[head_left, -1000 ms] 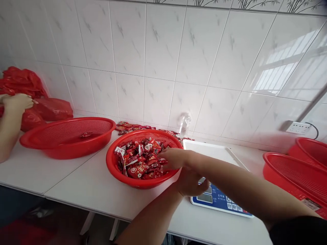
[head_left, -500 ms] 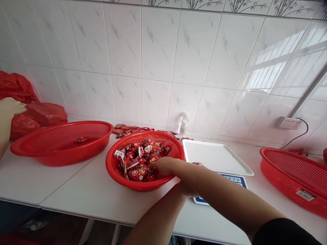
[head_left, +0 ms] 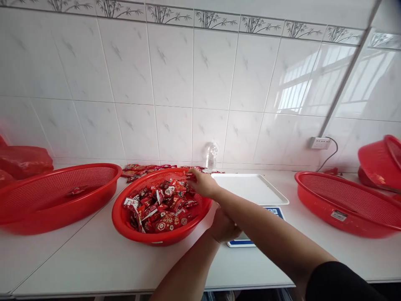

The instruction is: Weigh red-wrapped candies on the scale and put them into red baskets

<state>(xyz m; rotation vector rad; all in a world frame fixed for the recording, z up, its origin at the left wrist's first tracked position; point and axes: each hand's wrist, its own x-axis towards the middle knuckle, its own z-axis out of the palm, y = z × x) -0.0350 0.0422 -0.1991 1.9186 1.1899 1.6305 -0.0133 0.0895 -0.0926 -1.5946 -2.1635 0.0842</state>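
- right hand (head_left: 202, 184) is up over the far rim of the middle red basket (head_left: 125, 225), arm crossed over the other one. Fingers look pinched shut on a piece or two of the wrapped candies (head_left: 163, 205), something red is poking out at the fingertips
- left hand (head_left: 224, 228) sits low, just beside the near corner of the digital scale (head_left: 275, 211). It's half hidden under the right forearm, so I honestly can't tell if it's cupped, fisted or holding anything
- progress-wise I'd call it early: the middle basket is heaped with red wrappers, and the white weighing tray (head_left: 250, 188) on the scale has nothing on it that I can see
- the big basket on the left (head_left: 62, 209) has just one stray wrapper (head_left: 77, 191) lying in it
- the wide basket on the right (head_left: 344, 209) shows only mesh and a sticker, with another basket (head_left: 379, 161) propped behind it
- a line of loose candies (head_left: 140, 168) along the wall behind the middle basket, near a clear plastic bottle (head_left: 211, 154)
- red plastic bags (head_left: 25, 161) at the far left, all on the white table (head_left: 94, 259)
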